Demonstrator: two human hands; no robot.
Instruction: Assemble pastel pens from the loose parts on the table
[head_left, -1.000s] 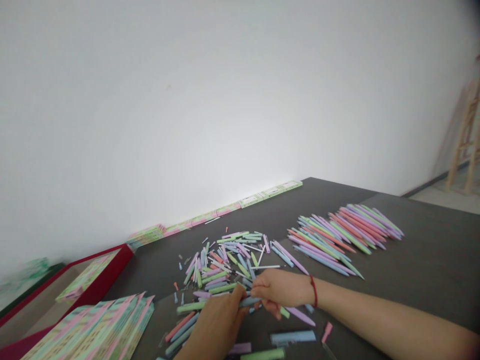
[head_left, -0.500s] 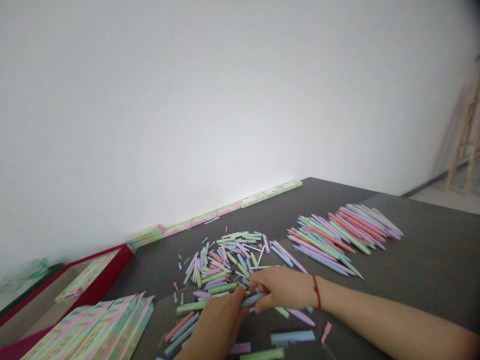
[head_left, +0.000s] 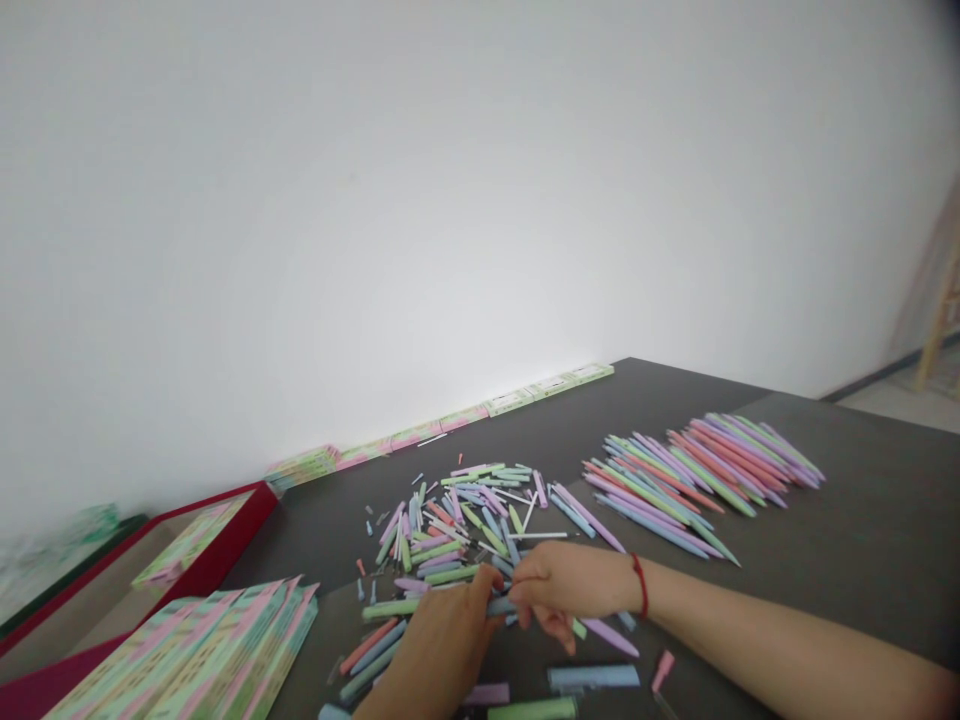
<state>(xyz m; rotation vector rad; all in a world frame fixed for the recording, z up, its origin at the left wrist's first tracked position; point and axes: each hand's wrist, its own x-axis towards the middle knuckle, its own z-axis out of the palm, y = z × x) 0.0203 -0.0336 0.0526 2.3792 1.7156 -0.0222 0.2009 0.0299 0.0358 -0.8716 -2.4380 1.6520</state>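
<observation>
My left hand (head_left: 442, 640) is closed around a blue-grey pen barrel (head_left: 501, 606) low over the table, thumb and forefinger pinching it. From the right, my right hand (head_left: 574, 585), with a red cord on its wrist, has its fingers curled at the barrel's other end; the fingertips are partly hidden. Just beyond both hands lies a loose heap of pen parts (head_left: 450, 515) in pastel purple, green, blue and coral, with thin white refills (head_left: 538, 536) among them. Nearer me rest a blue barrel (head_left: 594, 677), a green one (head_left: 534, 710) and a small pink piece (head_left: 663, 670).
Whole pens (head_left: 697, 470) lie in rows at the right of the dark table (head_left: 862, 480). A stack of printed cartons (head_left: 202, 650) stands front left beside a red-edged box (head_left: 247, 530). More flat cartons (head_left: 465, 417) line the white wall.
The view has turned slightly left, so things sit further right. My right hand's lower fingers have loosened and hang downward, and less of the barrel shows between the hands.
</observation>
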